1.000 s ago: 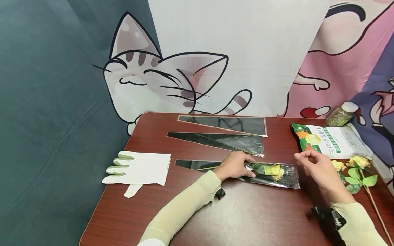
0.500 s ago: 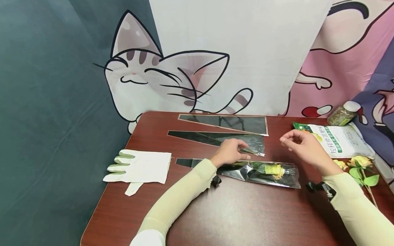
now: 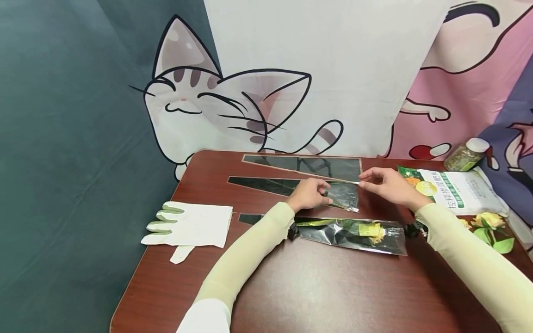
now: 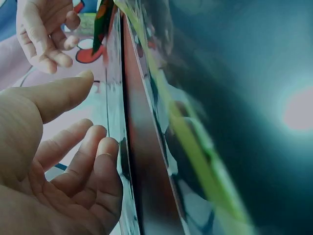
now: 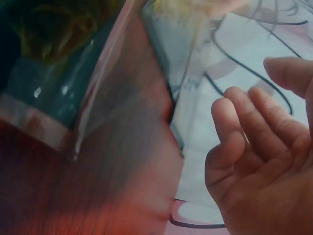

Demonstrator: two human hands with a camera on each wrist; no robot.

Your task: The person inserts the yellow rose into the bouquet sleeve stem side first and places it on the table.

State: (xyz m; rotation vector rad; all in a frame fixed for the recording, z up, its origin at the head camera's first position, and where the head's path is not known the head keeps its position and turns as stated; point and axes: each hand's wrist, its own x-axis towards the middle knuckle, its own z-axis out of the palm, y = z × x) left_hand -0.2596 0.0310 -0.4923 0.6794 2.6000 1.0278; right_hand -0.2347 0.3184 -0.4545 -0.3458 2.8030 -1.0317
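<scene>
Three clear, tapering plastic flower sleeves lie on the table. The near sleeve [image 3: 333,235] has a yellow rose [image 3: 376,232] inside, its bloom towards the wide right end. Over the middle sleeve [image 3: 344,196] is my left hand [image 3: 309,193], thumb and fingers apart in the left wrist view. My right hand [image 3: 387,186] is further right, its fingertips right at the corner where the far sleeve [image 3: 287,163] meets the middle one in the head view. In the right wrist view, the right hand's fingers [image 5: 226,117] are loosely bent, with the thumb apart and nothing between them.
White work gloves [image 3: 204,225] lie on the left of the table. At the right are a printed white-and-green bag [image 3: 470,190], a jar with a white lid [image 3: 463,156] and loose yellow roses [image 3: 488,221]. A cartoon cat curtain [image 3: 333,55] hangs behind the table.
My left hand has moved off the near sleeve, up to the middle one. The right hand has moved left and away from me, from beside the loose roses to the sleeves' right ends.
</scene>
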